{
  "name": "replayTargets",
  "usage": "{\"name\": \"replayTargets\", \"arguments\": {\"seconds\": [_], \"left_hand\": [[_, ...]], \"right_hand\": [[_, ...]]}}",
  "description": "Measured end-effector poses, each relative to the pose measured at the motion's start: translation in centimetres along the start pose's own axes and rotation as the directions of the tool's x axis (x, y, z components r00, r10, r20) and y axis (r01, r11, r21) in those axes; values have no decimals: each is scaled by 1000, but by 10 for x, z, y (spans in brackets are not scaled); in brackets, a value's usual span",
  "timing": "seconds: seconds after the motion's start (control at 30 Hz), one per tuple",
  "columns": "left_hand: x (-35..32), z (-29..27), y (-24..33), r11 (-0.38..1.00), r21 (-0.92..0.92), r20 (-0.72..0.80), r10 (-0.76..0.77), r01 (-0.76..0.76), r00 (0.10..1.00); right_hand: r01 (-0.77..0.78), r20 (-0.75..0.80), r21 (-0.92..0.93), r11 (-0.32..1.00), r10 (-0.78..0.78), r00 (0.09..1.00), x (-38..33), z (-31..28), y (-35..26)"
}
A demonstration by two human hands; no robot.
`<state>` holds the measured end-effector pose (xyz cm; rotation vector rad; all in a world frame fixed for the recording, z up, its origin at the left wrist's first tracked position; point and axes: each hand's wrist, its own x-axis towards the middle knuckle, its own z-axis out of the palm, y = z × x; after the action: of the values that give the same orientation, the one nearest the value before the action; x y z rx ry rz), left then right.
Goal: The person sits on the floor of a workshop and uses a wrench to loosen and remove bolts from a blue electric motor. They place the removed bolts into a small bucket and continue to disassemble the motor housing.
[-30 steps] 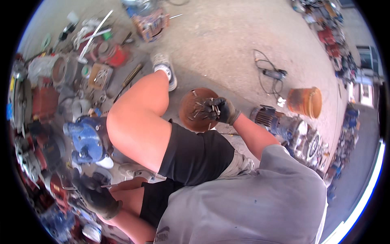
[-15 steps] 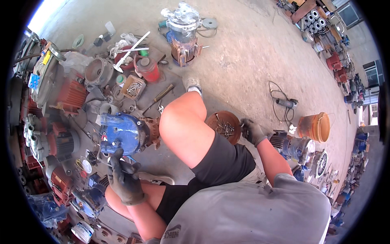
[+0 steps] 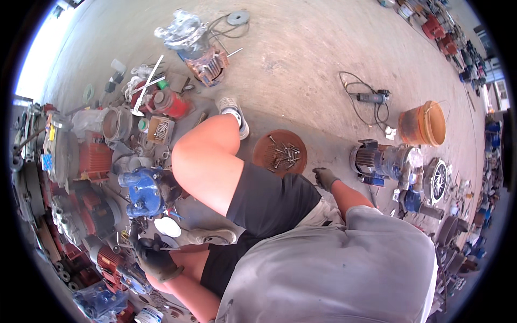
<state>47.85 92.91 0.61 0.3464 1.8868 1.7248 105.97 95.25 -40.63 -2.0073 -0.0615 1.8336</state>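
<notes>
My left hand (image 3: 154, 258), in a dark, stained work glove, is closed around a thin metal rod (image 3: 171, 248), whose end sticks out beside the thumb. It hovers over my bent left leg, just nearer than a blue pump casing (image 3: 146, 192) that has bolt holes along its edge. A white round disc (image 3: 167, 227) lies between that casing and my shoe. Off to the right, my gloved right hand (image 3: 325, 178) has its fingers curled together; what they hold, if anything, is too small to name. It is apart from a rusty round pan (image 3: 264, 152) of loose bolts (image 3: 287, 154).
Motors and pump parts crowd the left side, with a box of bolts (image 3: 160, 130) and a red container (image 3: 172, 103). A plastic-wrapped motor (image 3: 207, 62) stands ahead. To the right are a corded power tool (image 3: 371, 98), an orange bucket (image 3: 414, 126) and another motor (image 3: 371, 160).
The view has swung to the right. My right hand has drawn away from the pan's rim toward me. My left hand, still gripping the rod, has moved back from the blue casing.
</notes>
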Motion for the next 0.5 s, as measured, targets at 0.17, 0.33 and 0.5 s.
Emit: {"name": "replayTargets", "arguments": {"seconds": [0.17,0.33,0.5], "left_hand": [[-12,2,11,998,48,-53,45,-42,998],[-6,6,5,997,59,66,45,-49,997],[-12,6,15,884,428,85,168,-188,982]], "right_hand": [[167,129,-422,891,-123,984,-11,55,-16],[387,238,-641,662,-308,921,73,49,22],[22,126,-68,997,-14,992,57,54,3]]}}
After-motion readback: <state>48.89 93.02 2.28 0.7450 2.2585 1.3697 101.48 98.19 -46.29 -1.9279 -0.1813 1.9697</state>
